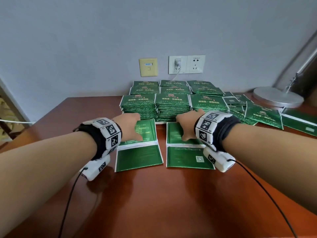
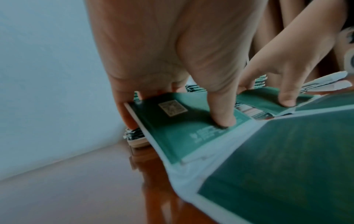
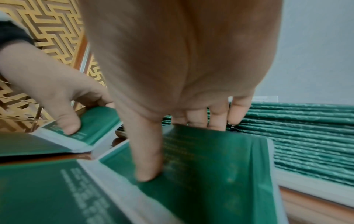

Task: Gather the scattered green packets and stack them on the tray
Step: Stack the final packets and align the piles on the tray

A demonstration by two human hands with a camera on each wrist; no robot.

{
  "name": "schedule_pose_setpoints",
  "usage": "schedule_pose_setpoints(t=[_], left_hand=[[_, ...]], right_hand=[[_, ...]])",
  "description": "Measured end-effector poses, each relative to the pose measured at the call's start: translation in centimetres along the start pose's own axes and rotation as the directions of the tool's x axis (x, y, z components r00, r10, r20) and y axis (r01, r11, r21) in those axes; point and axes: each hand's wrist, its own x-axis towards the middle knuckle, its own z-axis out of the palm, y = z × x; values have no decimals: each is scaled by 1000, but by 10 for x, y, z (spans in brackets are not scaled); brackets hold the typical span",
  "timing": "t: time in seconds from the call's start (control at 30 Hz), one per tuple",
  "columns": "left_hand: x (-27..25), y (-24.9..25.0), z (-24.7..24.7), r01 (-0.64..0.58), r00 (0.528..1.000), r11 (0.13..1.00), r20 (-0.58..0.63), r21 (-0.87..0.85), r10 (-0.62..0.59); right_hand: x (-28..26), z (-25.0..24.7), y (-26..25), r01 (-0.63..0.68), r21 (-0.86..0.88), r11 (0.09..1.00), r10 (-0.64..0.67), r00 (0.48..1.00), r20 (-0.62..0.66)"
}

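Several tall stacks of green packets (image 1: 171,103) stand on a white tray (image 3: 306,186) against the wall. In front of it, green packets lie face down in two pairs on the table. My left hand (image 1: 132,125) grips the far left packet (image 1: 147,129). Its thumb (image 2: 222,119) presses on top and its fingers (image 2: 130,119) curl under the far edge. My right hand (image 1: 186,125) grips the far right packet (image 1: 175,134) the same way, thumb (image 3: 147,174) on top, with the far edge lifted. The two near packets (image 1: 139,158) (image 1: 185,158) lie flat.
Loose green packets (image 1: 262,115) are scattered at the right of the tray, beside a round metal lamp base (image 1: 277,97). Wall sockets (image 1: 187,64) with a plugged-in cable sit behind the stacks. The brown table (image 1: 171,203) stretches toward me.
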Motion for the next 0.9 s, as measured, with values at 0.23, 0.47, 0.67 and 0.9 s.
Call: schedule_pose_setpoints(t=[0.23, 0.47, 0.67, 0.9], left_hand=[[-12, -1, -15, -68, 987, 996, -140, 54, 75], [-26, 11, -11, -186, 980, 982, 74, 0, 186], [-20, 9, 11, -42, 969, 994, 247, 98, 16], [-22, 11, 15, 4, 960, 1000, 281, 21, -10]], right_hand=[[-13, -17, 5, 58, 144, 988, -30, 982, -188], [-34, -12, 0, 142, 187, 972, -150, 988, 30], [-32, 1, -6, 140, 159, 977, -152, 986, 69], [-31, 5, -13, 102, 84, 991, -114, 983, 144]])
